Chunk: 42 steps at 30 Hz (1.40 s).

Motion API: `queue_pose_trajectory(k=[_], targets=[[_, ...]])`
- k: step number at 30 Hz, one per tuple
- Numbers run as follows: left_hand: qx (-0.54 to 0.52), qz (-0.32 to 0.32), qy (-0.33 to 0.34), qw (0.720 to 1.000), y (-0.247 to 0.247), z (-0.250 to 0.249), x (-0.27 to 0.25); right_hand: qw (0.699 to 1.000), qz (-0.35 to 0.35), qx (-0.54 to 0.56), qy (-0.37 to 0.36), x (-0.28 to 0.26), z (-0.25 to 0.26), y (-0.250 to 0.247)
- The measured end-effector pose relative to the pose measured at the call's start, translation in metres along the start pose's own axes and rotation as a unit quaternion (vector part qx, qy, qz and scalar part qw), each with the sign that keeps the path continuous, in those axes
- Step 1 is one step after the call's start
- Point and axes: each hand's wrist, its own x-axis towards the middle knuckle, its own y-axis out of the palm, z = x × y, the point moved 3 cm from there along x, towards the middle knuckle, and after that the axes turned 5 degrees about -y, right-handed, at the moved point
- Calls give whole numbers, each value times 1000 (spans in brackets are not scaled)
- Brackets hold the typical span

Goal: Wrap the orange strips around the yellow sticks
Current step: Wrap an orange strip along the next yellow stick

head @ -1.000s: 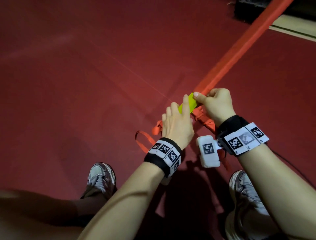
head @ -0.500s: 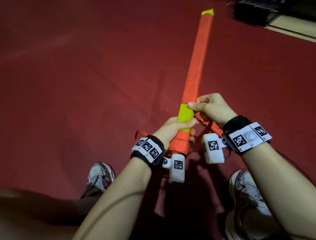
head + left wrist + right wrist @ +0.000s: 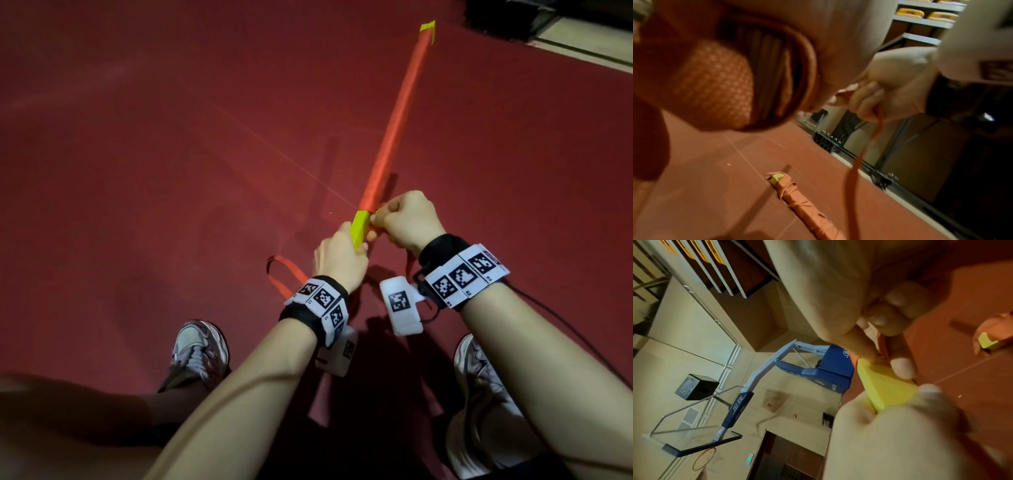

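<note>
Seen from the head camera, a long yellow stick (image 3: 361,229), already bound in orange for most of its length, slants away over the red floor (image 3: 171,154) with only its near end and far tip bare. The left hand (image 3: 339,258) curls round the bare near end from below, while the right hand (image 3: 404,221), closed in a pinch, holds the orange strip (image 3: 377,209) tight against the stick just where the binding stops; a slack loop of strip lies on the floor beside the left wrist. The left wrist camera shows the right hand (image 3: 879,91) gripping the strip (image 3: 855,162), which hangs down limp and ribbon-like, and, on the floor below, a wrapped stick end with a yellow tip peeping out. The right wrist camera, very close, shows fingers (image 3: 900,366) pressing the strip onto the yellow stick (image 3: 885,386), with the left hand (image 3: 900,434) clasped round it below; a basketball hoop (image 3: 705,456) stands behind. The stick looks stiff and light, best steadied at its bare end; the strip looks soft and thin, likely to slacken unless pinched close to the stick and kept taut.
</note>
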Motion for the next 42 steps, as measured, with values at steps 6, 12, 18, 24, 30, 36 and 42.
queue_pose_trajectory(k=[6, 12, 18, 24, 30, 36, 42], targets=[[108, -19, 19, 994, 12, -11, -11, 983, -13, 168, 75, -5, -2, 4], [-19, 17, -4, 1000, 9, -1, -2, 971, 31, 220, 94, -5, -9, 4], [-137, 12, -14, 990, 4, 1, 4, 980, 19, 184, 78, 4, -9, -5], [-288, 41, -65, 954, 5, 6, 8, 998, 7, 52, 43, 10, -14, -18], [-457, 99, -103, 878, 9, 7, 4, 999, 3, -7, 37, 14, -23, -20], [-563, 165, -120, 801, 14, 14, 3, 998, 32, 1, 45, 13, -19, -20], [-456, 128, -112, 873, 13, 20, 7, 996, 56, 54, 32, 8, -9, -20]])
